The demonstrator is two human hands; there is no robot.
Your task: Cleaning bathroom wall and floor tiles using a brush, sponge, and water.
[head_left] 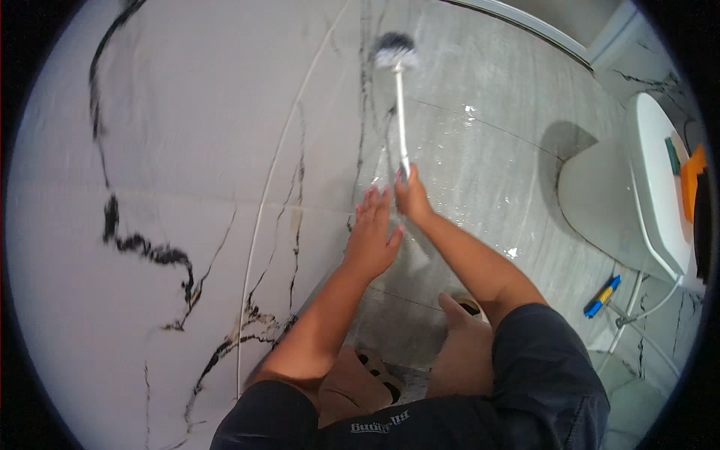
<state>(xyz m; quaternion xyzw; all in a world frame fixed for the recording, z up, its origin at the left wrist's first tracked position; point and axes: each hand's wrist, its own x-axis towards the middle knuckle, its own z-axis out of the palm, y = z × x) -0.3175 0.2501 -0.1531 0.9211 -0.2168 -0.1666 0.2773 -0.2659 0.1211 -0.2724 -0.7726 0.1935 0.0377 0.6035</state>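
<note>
**Long-handled brush (400,105) pointing ahead**

Beside the veined wall (187,157), the left hand (370,238) is empty, fingers extended. Right of it, the brush's long axis runs ahead over grey floor (487,142) from the nearer right hand (412,198), fingers wrapped around its handle (403,139).

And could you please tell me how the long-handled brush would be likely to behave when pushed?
Its white handle looks thin and straight, so it would probably stay fairly stiff. The bristles look tufted and fluffy, so they would likely give under pressure. Glints suggest the grey floor is wet, so the brush may slide easily there.
</note>
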